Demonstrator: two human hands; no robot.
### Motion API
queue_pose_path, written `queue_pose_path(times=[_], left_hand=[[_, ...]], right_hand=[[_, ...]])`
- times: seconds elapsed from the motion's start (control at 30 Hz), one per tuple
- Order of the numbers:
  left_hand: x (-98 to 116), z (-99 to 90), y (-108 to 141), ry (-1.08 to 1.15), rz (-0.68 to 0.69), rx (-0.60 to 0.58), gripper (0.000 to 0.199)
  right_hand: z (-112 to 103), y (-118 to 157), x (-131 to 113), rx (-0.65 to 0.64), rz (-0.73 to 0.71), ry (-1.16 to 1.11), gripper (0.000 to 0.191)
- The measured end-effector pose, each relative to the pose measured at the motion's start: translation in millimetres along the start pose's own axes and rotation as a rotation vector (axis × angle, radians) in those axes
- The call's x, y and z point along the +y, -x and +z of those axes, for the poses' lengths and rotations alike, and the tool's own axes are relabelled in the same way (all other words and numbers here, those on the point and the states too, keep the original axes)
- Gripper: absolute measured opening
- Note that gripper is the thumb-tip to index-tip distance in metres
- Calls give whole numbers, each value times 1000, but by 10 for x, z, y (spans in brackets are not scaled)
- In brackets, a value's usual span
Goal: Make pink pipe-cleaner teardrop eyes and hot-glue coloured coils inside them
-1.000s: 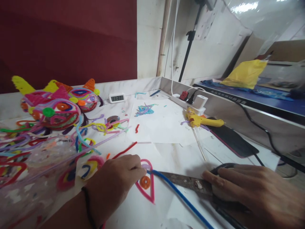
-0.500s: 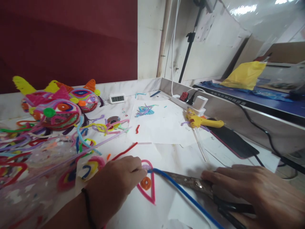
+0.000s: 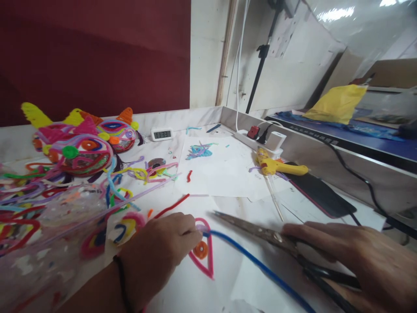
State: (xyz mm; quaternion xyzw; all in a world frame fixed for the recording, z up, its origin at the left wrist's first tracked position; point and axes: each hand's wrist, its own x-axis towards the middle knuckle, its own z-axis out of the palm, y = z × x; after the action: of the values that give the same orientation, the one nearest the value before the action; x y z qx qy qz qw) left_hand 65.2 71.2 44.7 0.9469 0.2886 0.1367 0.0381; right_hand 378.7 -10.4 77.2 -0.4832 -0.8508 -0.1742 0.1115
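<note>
The left hand (image 3: 159, 250) rests knuckles-up on the white table (image 3: 228, 208), its fingers curled closed and pinching the end of a blue pipe cleaner (image 3: 257, 265) against the upper lobe of a pink teardrop outline (image 3: 206, 250) that lies flat with a small orange coil (image 3: 201, 250) inside it. From that pinch the blue pipe cleaner runs near and right across the paper toward the bottom edge of the view. The right hand (image 3: 358, 261) grips the dark handles of a pair of scissors (image 3: 260, 230), fingers wrapped round them, with the long blades reaching left so that the tip sits just beyond the pink shape, above the blue strand; whether the blades are parted I cannot tell. The step in hand looks like trimming the blue strand where it joins the pink outline, so the next move likely calls for bringing the blades across the strand close to the pinching fingers (image 3: 192, 237) without catching them. Far left sit finished pipe-cleaner heads (image 3: 84, 148) amid loose coloured strands; a yellow glue gun (image 3: 276, 165) and a small digital clock (image 3: 162, 134) lie farther back.
</note>
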Motion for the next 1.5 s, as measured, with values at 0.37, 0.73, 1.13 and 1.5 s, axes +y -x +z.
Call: queue_pose_path(times=[0.37, 0.73, 1.13, 1.5], left_hand=[[6, -21, -1, 23, -53, -7, 25], [-29, -2, -14, 97, -35, 103, 24], [-68, 4, -13, 110, 3, 99, 25], [-28, -29, -27, 12, -57, -41, 24]], right_hand=[[237, -458, -28, -261, 199, 41, 40], [54, -563, -464, -186, 104, -333, 17], [281, -707, -591, -274, 193, -420, 31], [209, -720, -575, -211, 159, -400, 17]])
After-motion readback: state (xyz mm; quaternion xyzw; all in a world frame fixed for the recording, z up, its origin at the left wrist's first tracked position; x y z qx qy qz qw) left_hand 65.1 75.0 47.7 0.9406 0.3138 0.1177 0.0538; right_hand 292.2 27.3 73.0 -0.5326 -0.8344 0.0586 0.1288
